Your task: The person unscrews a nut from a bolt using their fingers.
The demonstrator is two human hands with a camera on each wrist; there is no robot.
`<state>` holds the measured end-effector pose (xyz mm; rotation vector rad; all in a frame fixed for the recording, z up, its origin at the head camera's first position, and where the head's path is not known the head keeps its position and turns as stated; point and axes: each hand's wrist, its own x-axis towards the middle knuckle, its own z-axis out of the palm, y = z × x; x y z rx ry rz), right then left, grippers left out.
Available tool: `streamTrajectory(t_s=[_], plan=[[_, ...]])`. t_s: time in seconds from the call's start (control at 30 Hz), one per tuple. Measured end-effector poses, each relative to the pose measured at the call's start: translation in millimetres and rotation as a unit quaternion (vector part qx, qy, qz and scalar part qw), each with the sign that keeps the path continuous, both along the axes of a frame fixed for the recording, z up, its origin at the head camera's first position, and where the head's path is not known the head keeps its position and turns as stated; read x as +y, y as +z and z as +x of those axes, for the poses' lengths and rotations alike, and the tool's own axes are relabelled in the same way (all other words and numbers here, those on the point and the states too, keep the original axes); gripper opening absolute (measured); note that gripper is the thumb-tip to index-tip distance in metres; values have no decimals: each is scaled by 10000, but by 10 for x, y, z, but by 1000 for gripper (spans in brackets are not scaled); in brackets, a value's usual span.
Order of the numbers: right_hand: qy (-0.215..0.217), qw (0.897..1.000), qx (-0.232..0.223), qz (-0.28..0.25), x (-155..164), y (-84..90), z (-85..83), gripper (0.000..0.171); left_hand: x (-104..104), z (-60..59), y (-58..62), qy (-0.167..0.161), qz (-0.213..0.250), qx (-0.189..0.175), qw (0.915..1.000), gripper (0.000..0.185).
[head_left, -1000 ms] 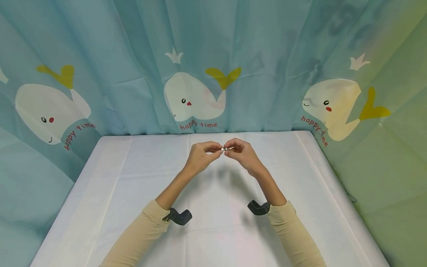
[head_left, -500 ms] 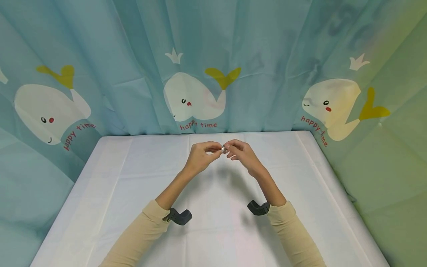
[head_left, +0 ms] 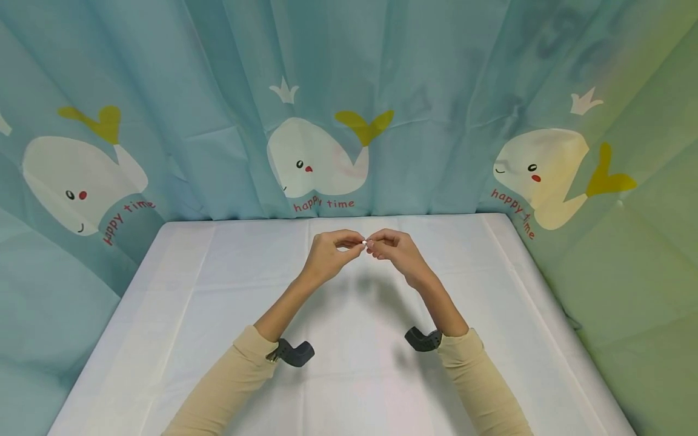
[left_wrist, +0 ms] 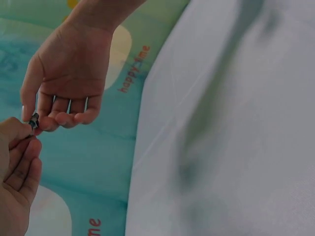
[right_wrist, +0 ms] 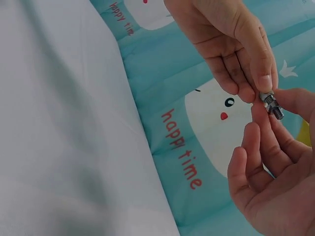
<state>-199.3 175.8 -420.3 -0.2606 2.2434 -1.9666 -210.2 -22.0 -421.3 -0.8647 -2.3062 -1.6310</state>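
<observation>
A small metal bolt (right_wrist: 278, 112) with a threaded shank shows between the hands in the right wrist view; a nut-like part sits on it near the fingertips. My left hand (head_left: 329, 253) pinches one end of it between thumb and forefinger. From the other side, my right hand (head_left: 400, 253) has thumb and index finger closed about its middle, the remaining fingers loosely curled. Both hands are raised over the far part of the table, fingertips nearly meeting. In the left wrist view only a dark sliver of the bolt (left_wrist: 34, 121) is visible; fingers hide much of it.
A white cloth covers the table (head_left: 218, 339). Behind it hangs a blue-green curtain (head_left: 436, 121) printed with whales, which continues down both sides. Dark curved camera mounts (head_left: 295, 354) stick out from the forearms.
My right fingers have shifted around the bolt, opening slightly and then closing on it again, and less of it shows now. My left hand has stayed in place, still pinching.
</observation>
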Motion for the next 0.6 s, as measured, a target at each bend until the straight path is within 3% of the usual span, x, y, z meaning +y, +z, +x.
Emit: streamTrajectory(t_s=[0.6], plan=[[161,9987,415,-242,-9,-26,19,22,-11,6,-4,15,-36,-61,10000,10]])
